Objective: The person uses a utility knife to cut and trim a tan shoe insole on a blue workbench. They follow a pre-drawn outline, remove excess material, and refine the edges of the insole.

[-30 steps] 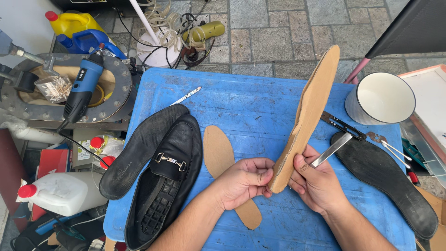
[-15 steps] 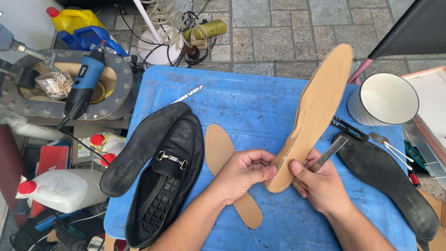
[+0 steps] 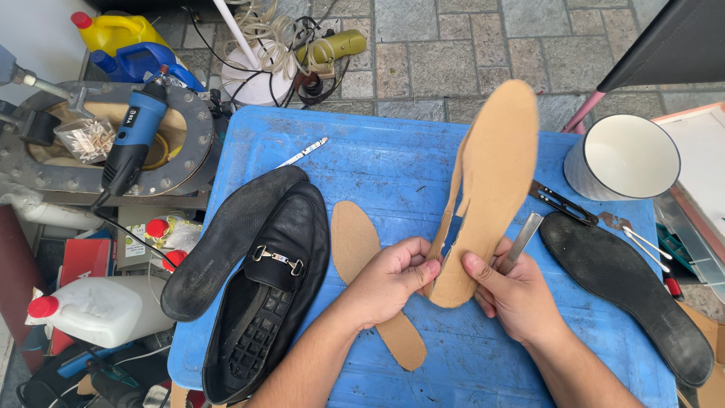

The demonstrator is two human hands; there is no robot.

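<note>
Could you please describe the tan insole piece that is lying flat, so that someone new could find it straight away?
Start at the blue table and find the black loafer on its left half. Just right of it lies the flat tan insole piece, partly under the left hand. Unlike the larger tan insole held up in both hands, it rests on the table.

Single head-worn view, looking steeply down, close over blue table (image 3: 393, 166)

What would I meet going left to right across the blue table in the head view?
Black insole → black loafer → flat tan insole → left hand → held tan insole → right hand → black sole.
</note>
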